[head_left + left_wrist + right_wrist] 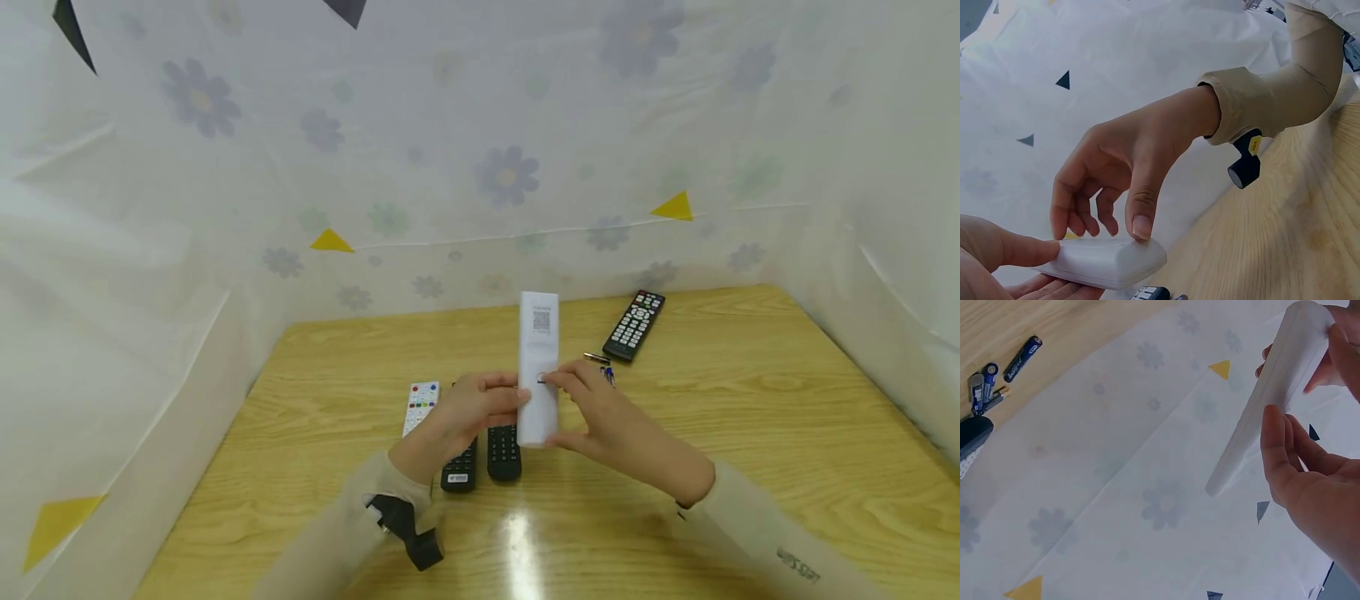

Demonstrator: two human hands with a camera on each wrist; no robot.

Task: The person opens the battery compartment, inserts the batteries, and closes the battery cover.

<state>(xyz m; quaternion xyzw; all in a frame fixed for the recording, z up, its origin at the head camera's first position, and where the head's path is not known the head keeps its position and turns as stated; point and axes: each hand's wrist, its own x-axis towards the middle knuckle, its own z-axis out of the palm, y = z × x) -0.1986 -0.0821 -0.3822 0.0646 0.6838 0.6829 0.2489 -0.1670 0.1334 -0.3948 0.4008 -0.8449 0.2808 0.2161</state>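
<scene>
A white remote control [538, 417] is held up over the table, its back with a printed square code facing the head camera. My left hand [480, 408] holds its left edge, thumb on the back and fingers beneath, as the left wrist view shows. My right hand [615, 417] grips it from the other side. Its fingertips are at the small dark notch on the back, and the thumb [1142, 222] presses near the lower end. The back cover sits on the remote. The button side faces away, hidden.
On the wooden table [750, 400], a white remote [422, 404] and two black remotes, one left [459, 471] and one right [504, 454], lie by my left hand. Another black remote [634, 325] lies at the back right. Several batteries [1022, 359] lie beside it. Patterned sheeting [480, 167] encloses the table.
</scene>
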